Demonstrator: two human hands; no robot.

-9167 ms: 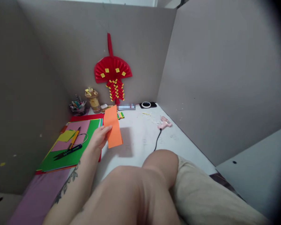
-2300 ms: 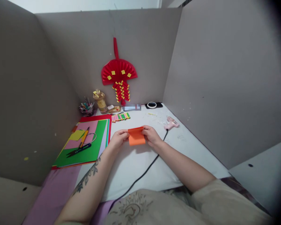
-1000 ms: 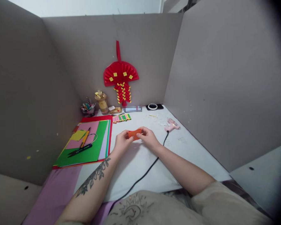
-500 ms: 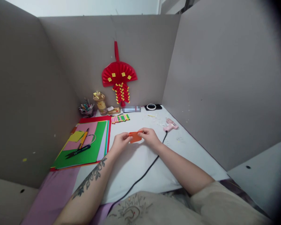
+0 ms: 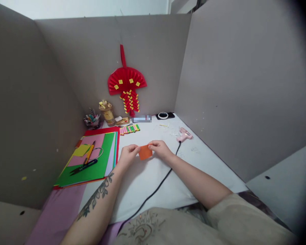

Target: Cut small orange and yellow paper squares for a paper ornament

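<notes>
Orange paper: one small piece, squarish in outline, held above the white table between both hands. Left hand: thumb and fingers pinched together on its left edge. Right hand: likewise pinched, at its upper right corner. Beyond: small rolls in a row, pink, green and yellow. Right: pink glue gun. Left: stacked sheets, bearing snips and cutter. Back wall: red fan ornament.

I can make out a beige shirt with a dark rayed-crescent print, a loose right sleeve, a leafy tattoo along the left forearm, left hand and right hand ungloved.
</notes>
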